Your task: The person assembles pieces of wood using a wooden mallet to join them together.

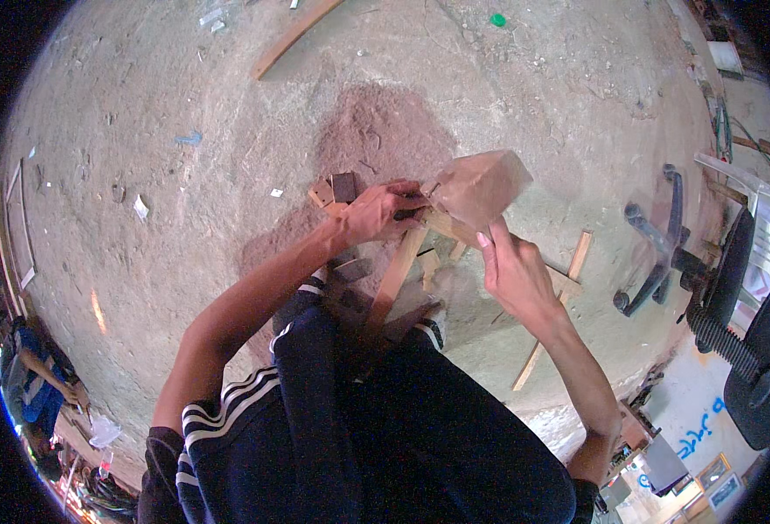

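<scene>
My right hand (517,272) is wrapped round the handle of a wooden mallet. Its large, pale, blocky head (479,188) hangs just above and right of my left hand (385,210). The left fingers are closed at the corner of a wooden frame, and what they pinch is mostly hidden; a small dark tip shows beside the mallet head. From that corner one wooden bar (395,278) runs down toward my legs. Another wooden piece (448,227) reaches toward my right hand, partly behind it.
Small wood blocks (343,187) lie left of my left hand, on sawdust (380,131). A wooden stick (581,253) lies at right, and a long strip (293,39) at the far side. An overturned chair base (664,244) stands right. Another person (40,375) sits at far left.
</scene>
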Motion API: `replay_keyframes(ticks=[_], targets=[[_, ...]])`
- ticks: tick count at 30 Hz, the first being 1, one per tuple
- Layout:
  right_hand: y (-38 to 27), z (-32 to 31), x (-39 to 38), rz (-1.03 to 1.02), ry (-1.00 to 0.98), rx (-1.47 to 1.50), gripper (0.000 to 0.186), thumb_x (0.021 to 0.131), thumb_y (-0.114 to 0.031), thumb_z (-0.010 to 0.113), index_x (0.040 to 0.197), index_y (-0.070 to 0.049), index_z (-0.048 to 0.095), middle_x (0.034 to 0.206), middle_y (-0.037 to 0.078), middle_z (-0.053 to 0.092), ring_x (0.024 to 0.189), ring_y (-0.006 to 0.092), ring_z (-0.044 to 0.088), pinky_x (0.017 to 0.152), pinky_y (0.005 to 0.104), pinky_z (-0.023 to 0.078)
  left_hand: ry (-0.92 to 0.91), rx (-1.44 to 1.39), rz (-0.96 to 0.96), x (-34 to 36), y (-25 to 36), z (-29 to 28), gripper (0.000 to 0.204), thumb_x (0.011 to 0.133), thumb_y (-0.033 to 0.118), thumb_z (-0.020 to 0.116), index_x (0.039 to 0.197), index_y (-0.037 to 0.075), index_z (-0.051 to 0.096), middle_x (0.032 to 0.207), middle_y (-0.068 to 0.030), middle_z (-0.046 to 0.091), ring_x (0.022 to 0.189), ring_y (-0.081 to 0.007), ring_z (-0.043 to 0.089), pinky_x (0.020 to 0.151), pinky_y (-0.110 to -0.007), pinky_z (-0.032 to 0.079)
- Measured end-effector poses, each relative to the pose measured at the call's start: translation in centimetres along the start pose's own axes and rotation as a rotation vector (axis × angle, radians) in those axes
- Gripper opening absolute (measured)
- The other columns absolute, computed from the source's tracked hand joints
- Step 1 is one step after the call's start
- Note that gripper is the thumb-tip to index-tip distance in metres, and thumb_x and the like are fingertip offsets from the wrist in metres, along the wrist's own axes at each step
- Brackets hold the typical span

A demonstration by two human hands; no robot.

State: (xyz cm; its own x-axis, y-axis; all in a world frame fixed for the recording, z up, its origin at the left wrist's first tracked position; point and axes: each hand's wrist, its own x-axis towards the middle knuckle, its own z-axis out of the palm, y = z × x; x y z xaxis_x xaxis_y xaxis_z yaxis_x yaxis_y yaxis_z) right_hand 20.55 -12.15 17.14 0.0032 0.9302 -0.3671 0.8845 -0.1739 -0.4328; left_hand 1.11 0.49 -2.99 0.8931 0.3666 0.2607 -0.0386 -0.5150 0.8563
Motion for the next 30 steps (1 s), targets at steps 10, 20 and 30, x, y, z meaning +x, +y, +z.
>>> replay_keyframes(ticks=[10, 20, 30], targets=[[0.6, 0.1, -0.3, -0.017, 0.043, -0.020, 0.029, 0.101, -0.014, 0.052, 0.126, 0.000, 0.047, 0.073, 0.029, 0.063, 0.067, 0.0469, 0.066, 0.055, 0.0520, 0.050, 0.028, -0.036, -0.020, 0.1, 0.8, -0.2, 0.038, 0.080, 0.015, 0.073, 0.115, 0.000, 0.069, 0.114, -0.0170, 0.064, 0.105, -0.0377, 0.063, 0.091, -0.045, 0.053], [0.9, 0.2, -1.2, -0.057, 0.049, 0.003, 0.023, 0.099, -0.011, 0.053, 0.118, 0.002, 0.051, 0.079, 0.029, 0.064, 0.072, 0.0450, 0.067, 0.061, 0.0516, 0.051, 0.074, 0.005, -0.008, 0.3, 1.2, -0.3, 0.031, 0.083, 0.011, 0.070, 0.112, 0.000, 0.071, 0.111, -0.0183, 0.067, 0.103, -0.0373, 0.065, 0.089, -0.044, 0.054], [1.3, 0.5, -2.2, -0.046, 0.165, -0.012, 0.021, 0.098, -0.010, 0.055, 0.115, 0.002, 0.051, 0.076, 0.027, 0.064, 0.068, 0.0445, 0.066, 0.058, 0.0488, 0.051, 0.039, -0.018, -0.055, 0.2, 1.3, -0.3, 0.031, 0.085, 0.013, 0.069, 0.113, 0.000, 0.071, 0.107, -0.0184, 0.067, 0.102, -0.0369, 0.064, 0.089, -0.044, 0.053]])
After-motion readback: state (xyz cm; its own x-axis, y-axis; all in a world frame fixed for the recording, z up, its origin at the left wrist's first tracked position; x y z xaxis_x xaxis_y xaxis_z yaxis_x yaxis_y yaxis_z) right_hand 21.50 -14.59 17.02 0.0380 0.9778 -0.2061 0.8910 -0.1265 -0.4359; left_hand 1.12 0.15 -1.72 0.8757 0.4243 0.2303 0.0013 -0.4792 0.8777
